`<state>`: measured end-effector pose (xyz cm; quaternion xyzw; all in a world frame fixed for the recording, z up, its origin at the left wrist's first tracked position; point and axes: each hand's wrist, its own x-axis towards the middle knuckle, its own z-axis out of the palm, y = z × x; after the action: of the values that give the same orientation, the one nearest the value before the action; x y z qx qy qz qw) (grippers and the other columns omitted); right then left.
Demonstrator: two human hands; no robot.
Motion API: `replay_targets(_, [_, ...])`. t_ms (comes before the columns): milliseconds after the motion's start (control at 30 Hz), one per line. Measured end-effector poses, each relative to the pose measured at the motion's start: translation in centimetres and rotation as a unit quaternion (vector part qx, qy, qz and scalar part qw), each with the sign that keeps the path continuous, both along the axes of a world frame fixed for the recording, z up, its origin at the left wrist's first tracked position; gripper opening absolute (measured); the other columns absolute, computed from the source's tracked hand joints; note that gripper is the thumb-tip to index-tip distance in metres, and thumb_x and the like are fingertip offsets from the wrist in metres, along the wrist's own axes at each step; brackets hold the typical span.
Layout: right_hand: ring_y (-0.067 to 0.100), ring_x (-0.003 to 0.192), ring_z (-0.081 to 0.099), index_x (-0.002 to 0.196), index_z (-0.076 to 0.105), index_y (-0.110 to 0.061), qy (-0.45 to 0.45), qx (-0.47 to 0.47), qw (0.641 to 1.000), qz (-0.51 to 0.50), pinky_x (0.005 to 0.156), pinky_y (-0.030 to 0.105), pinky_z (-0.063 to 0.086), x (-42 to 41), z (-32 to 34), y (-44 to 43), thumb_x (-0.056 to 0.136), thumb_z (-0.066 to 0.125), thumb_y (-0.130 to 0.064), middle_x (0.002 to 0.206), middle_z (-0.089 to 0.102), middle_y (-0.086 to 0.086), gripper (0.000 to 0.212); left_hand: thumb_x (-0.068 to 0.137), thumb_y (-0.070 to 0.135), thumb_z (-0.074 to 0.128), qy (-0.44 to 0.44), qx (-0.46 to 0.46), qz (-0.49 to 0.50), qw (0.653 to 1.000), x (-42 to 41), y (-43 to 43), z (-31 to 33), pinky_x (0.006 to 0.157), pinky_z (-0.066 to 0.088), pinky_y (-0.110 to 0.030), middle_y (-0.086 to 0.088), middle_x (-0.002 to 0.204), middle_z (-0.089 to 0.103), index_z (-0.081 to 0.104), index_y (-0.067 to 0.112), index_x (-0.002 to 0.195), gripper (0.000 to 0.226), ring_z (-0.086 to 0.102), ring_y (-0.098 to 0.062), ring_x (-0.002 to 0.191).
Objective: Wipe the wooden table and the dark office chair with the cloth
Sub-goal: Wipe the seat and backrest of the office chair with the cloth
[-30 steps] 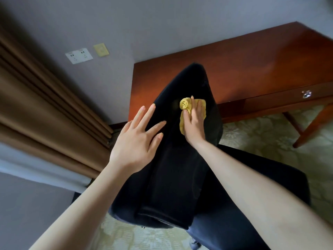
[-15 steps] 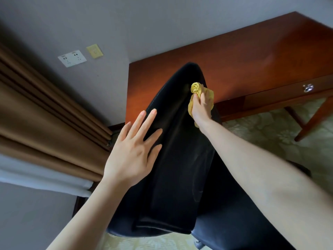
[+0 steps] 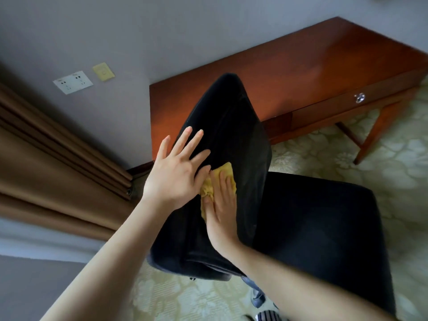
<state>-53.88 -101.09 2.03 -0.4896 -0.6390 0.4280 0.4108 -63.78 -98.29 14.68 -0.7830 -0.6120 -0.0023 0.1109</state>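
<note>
Pressure should be even: flat right hand (image 3: pixel 222 205) presses cloth (image 3: pixel 225 169) on chair (image 3: pixel 231 117) back, four o'clock of the spread, empty left hand (image 3: pixel 176 174) bracing it. Overlap strokes; table (image 3: pixel 324 66) lies at one o'clock.

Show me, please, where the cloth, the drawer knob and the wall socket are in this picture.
cloth (image 3: pixel 228 168): head view, on its uncovered upper corner.
drawer knob (image 3: pixel 359 98): head view, on the middle of the shiny knob.
wall socket (image 3: pixel 73 82): head view, on the middle of the white plate.
</note>
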Motion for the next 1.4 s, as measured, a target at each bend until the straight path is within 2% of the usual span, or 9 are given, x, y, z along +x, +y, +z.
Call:
replay_targets(133, [0.006,0.146,-0.01,0.141,-0.002,-0.043,-0.005,0.014,1.0,0.015,0.12,0.036,-0.002,0.0,-1.1,-5.4,0.096,0.033,-0.03,0.153,-0.009,-0.017,0.058,0.091,0.055,0.018,0.025,-0.02,-0.042,0.999,0.0,0.0,0.0,0.113,-0.005,-0.056,0.002,0.156,0.022,0.052,0.029,0.135,0.061,0.001,-0.02,0.147])
replay_targets(300, [-0.004,0.141,-0.017,0.139,-0.005,-0.048,-0.03,0.02,0.998,0.042,0.119,0.031,-0.007,0.5,-1.4,-7.8,0.097,0.028,-0.03,0.15,-0.014,-0.025,0.057,0.093,0.058,0.032,0.044,-0.058,-0.074,0.995,-0.6,0.1,-0.2,0.113,0.002,-0.06,0.008,0.158,0.015,0.05,0.038,0.134,0.049,-0.008,-0.017,0.146])
replay_targets(433, [-0.009,0.14,-0.016,0.135,-0.004,-0.056,-0.003,-0.011,1.0,0.02,0.119,0.031,-0.005,0.2,-1.0,-6.3,0.101,0.028,-0.025,0.147,-0.015,-0.031,0.055,0.087,0.063,0.019,0.07,-0.062,-0.084,0.992,-0.7,0.0,-0.2,0.113,0.002,-0.061,0.008,0.158,0.011,0.048,0.043,0.134,0.058,-0.016,-0.017,0.144])
replay_targets(567, [0.01,0.147,0.003,0.146,0.015,-0.041,0.079,-0.091,0.99,-0.073,0.119,0.045,0.01,0.1,-0.7,-1.5,0.104,0.031,-0.02,0.16,0.01,-0.007,0.05,0.092,0.063,0.022,0.073,-0.063,-0.085,0.992,-0.5,-0.1,-0.1,0.113,0.003,-0.06,0.009,0.158,0.01,0.047,0.043,0.134,0.053,-0.015,-0.017,0.145])
replay_targets(767, [0.013,0.147,-0.002,0.152,0.011,-0.033,0.056,-0.15,0.985,-0.068,0.119,0.047,0.007,2.4,-1.7,6.9,0.105,0.025,-0.029,0.161,0.005,-0.005,0.049,0.091,0.062,0.027,0.054,-0.057,-0.084,0.993,-0.4,-0.2,0.2,0.114,0.007,-0.06,0.007,0.157,0.015,0.053,0.038,0.131,0.053,-0.008,-0.017,0.146])
replay_targets(967, [0.022,0.124,0.042,0.15,0.02,-0.034,0.051,-0.238,0.963,-0.113,0.114,0.048,0.025,3.6,-2.3,16.7,0.104,0.026,-0.034,0.14,0.038,0.002,0.047,0.087,0.06,0.027,0.049,-0.049,-0.059,0.996,-0.3,0.0,-0.1,0.114,0.012,-0.058,0.002,0.157,0.018,0.057,0.033,0.129,0.059,-0.001,-0.018,0.147])
replay_targets(1067, [0.027,0.133,0.037,0.152,0.016,-0.031,0.044,-0.261,0.955,-0.131,0.111,0.038,0.028,4.3,-2.6,21.2,0.104,0.027,-0.035,0.151,0.032,0.005,0.049,0.087,0.059,0.027,0.052,-0.047,-0.051,0.996,-0.5,0.1,-0.3,0.114,0.014,-0.057,0.0,0.157,0.019,0.057,0.029,0.13,0.061,0.002,-0.019,0.147])
replay_targets(1233, [0.027,0.136,0.035,0.151,0.018,-0.029,0.023,-0.245,0.954,-0.169,0.112,0.038,0.027,6.1,-3.2,27.7,0.104,0.026,-0.036,0.151,0.032,0.005,0.049,0.088,0.055,0.036,0.059,-0.04,-0.047,0.996,-0.7,1.2,-0.4,0.115,0.015,-0.054,-0.001,0.156,0.021,0.057,0.027,0.131,0.055,0.005,-0.02,0.146])
replay_targets(1400, [0.019,0.11,0.044,0.144,0.035,-0.021,0.072,-0.198,0.954,-0.212,0.11,0.044,0.033,5.7,-4.3,29.4,0.102,0.031,-0.035,0.12,0.044,0.0,0.045,0.087,0.053,0.036,0.065,-0.03,-0.047,0.996,-1.1,2.3,-0.4,0.115,0.017,-0.052,-0.002,0.155,0.024,0.058,0.026,0.13,0.055,0.009,-0.021,0.146])
